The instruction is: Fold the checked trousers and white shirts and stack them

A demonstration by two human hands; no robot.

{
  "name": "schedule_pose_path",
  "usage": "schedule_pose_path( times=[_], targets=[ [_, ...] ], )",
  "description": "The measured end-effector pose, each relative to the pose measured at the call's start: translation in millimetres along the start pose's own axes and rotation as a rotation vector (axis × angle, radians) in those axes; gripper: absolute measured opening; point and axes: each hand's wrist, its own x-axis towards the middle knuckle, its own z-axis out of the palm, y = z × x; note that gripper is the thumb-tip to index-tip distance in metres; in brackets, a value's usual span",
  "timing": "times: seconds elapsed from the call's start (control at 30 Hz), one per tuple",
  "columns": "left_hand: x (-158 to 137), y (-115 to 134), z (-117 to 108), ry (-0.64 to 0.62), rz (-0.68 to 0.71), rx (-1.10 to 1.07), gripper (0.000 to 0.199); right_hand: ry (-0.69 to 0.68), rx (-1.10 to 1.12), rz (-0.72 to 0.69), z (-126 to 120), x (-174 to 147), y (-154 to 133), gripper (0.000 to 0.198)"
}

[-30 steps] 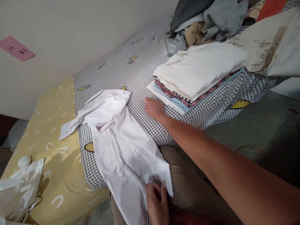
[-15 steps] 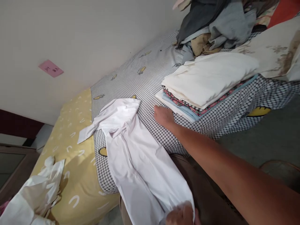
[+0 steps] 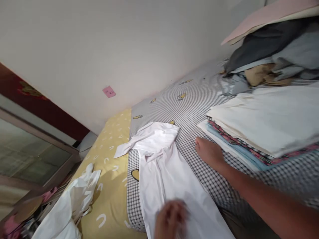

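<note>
Right hand: palm down on the checked bed sheet, fingers spread flat, gripping nothing, just beside the stack of folded cloths | Left hand: blurred over the near end of the white shirt; cannot tell its grip | Shirt: lies lengthwise across the sheet, one sleeve over the yellow cover.

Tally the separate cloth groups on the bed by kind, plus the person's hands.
White garment spread flat: 1
Crumpled white cloth: 1
Folded stack: 1
Unfolded heap: 1
Hands: 2, left hand blurred over the garment, right hand on the checked sheet
Total: 6
</note>
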Motion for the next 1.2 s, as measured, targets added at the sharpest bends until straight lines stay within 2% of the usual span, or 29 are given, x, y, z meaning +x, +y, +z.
schedule_pose_path(
  times=[0.07,0.1,0.17,0.23,0.3,0.4,0.57,0.63,0.7,0.77,0.83,0.9,0.97,1.07,1.13,1.2],
  targets=[
    [40,4,-52,0.503,-0.015,-0.116,0.051,0.009,0.013,-0.021,5,1,3,0.013],
    [59,5,-79,0.698,-0.071,-0.123,0.047,0.013,0.025,-0.03,8,2,5,0.013],
    [96,6,-128,0.871,-0.16,-0.081,0.039,0.017,0.062,-0.048,14,3,8,0.014],
    [129,7,-165,0.974,-0.239,0.01,0.042,0.022,0.106,-0.059,21,4,13,0.018],
    [159,12,-187,1.025,-0.258,0.149,0.054,0.029,0.158,-0.056,30,6,17,0.02],
    [198,28,-202,0.979,-0.178,0.398,0.065,0.05,0.221,-0.039,46,11,24,0.019],
    [235,42,-218,0.755,0.034,0.758,0.046,0.119,0.214,-0.068,54,12,27,0.01],
    [241,38,-232,0.727,-0.025,1.085,0.035,0.138,0.195,-0.1,50,12,24,0.012],
    [241,34,-251,0.75,-0.123,1.206,0.031,0.143,0.174,-0.103,46,11,21,0.014],
    [233,37,-271,0.717,-0.124,1.287,0.029,0.142,0.156,-0.1,43,10,19,0.014],
    [214,46,-287,0.649,-0.092,1.354,0.028,0.139,0.139,-0.097,40,9,17,0.014],
    [187,60,-295,0.633,-0.091,1.387,0.027,0.134,0.125,-0.094,37,9,15,0.014],
    [154,72,-294,0.692,-0.147,1.353,0.029,0.127,0.122,-0.093,34,9,13,0.014],
    [106,77,-280,0.785,-0.302,1.159,0.037,0.119,0.137,-0.102,31,9,11,0.014],
    [81,67,-266,0.784,-0.37,1.005,0.038,0.11,0.148,-0.096,29,9,10,0.015],
    [61,47,-252,0.767,-0.366,0.913,0.037,0.097,0.153,-0.089,28,9,8,0.015]
  ],
)
